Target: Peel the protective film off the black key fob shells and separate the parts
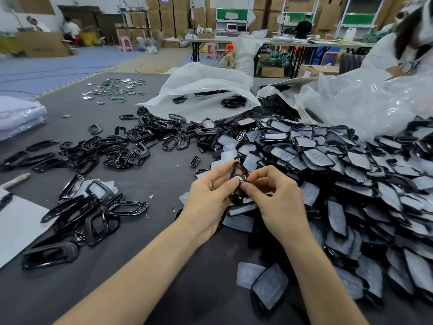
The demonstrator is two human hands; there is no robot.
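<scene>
Above the middle of the dark table, my left hand (207, 192) and my right hand (274, 193) both pinch one black key fob shell (239, 174). The shell stands on edge between my fingertips. My left thumb and right fingertips meet at its lower rim. A large heap of film-covered shells (339, 165) spreads over the right side of the table. Bare black frames (98, 148) lie scattered to the left, with more in a nearer group (93, 212). Loose pale film pieces (246, 274) lie near my right forearm.
A white plastic bag (201, 90) holding black parts lies at the back centre, and a clear plastic sack (365, 99) at the back right. Small shiny pieces (114, 89) lie far left. A white sheet (18, 221) covers the table's left edge. Another person (403, 43) sits at right.
</scene>
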